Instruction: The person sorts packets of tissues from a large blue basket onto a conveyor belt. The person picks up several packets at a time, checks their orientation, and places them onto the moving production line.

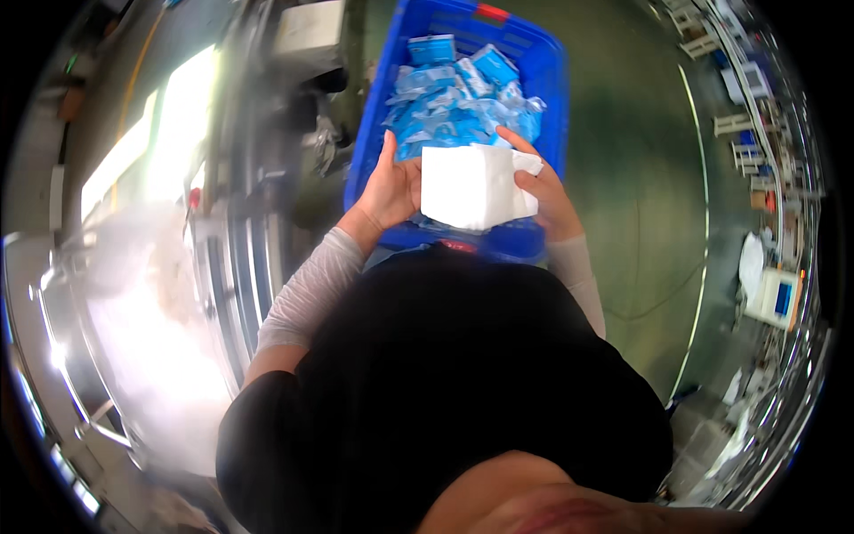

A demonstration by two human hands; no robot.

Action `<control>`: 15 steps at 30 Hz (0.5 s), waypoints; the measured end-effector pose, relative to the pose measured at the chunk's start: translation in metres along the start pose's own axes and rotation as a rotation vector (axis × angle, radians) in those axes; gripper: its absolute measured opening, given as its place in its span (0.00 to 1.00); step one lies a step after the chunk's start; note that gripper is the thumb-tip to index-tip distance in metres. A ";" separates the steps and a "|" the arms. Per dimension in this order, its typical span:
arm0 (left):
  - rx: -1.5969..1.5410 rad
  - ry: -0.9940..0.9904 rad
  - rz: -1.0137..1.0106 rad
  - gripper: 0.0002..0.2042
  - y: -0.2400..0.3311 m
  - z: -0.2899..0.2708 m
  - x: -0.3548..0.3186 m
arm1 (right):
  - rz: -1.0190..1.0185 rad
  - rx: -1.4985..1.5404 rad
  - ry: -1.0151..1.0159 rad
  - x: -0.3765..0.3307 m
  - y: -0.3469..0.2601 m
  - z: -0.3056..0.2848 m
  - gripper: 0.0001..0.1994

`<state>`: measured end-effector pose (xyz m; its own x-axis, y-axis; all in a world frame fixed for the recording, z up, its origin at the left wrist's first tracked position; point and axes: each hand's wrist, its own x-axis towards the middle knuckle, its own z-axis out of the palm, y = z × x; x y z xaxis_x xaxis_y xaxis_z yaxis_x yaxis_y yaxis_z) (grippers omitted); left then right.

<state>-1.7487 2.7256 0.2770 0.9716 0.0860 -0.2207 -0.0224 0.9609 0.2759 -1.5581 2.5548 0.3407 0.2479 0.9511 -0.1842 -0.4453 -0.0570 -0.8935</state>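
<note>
A stack of folded white tissues (471,189) is held up between my two hands, over the near part of a blue crate. My left hand (391,191) supports its left side; the thumb points up, free of the stack, and the other fingers are mostly hidden behind it. On the opposite side my right hand (547,198) grips the stack's loose right edge, its thumb on the front and a finger raised behind. Below and beyond lie several blue-and-white plastic tissue packs (463,102), heaped in the blue crate (550,84).
To my left runs a shiny metal machine or bench (160,303), blurred and glaring. A pale box (310,31) stands at the crate's far left. Green floor (636,178) stretches to the right, with a pale line and equipment (776,298) along the far side.
</note>
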 end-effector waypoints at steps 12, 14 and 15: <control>0.177 0.781 0.890 0.19 0.035 -0.061 -0.251 | 0.138 -0.234 -0.154 0.087 0.023 0.071 0.31; 0.151 1.108 0.826 0.19 0.018 -0.092 -0.311 | 0.168 -0.326 -0.009 0.091 0.034 0.023 0.25; 0.104 1.220 0.761 0.19 0.011 -0.100 -0.333 | 0.161 -0.327 0.053 0.088 0.037 -0.007 0.25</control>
<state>-2.0956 2.7337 0.2600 -0.0729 0.7777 -0.6243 -0.3649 0.5618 0.7425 -1.5469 2.6347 0.2884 0.2447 0.9055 -0.3466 -0.1860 -0.3070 -0.9334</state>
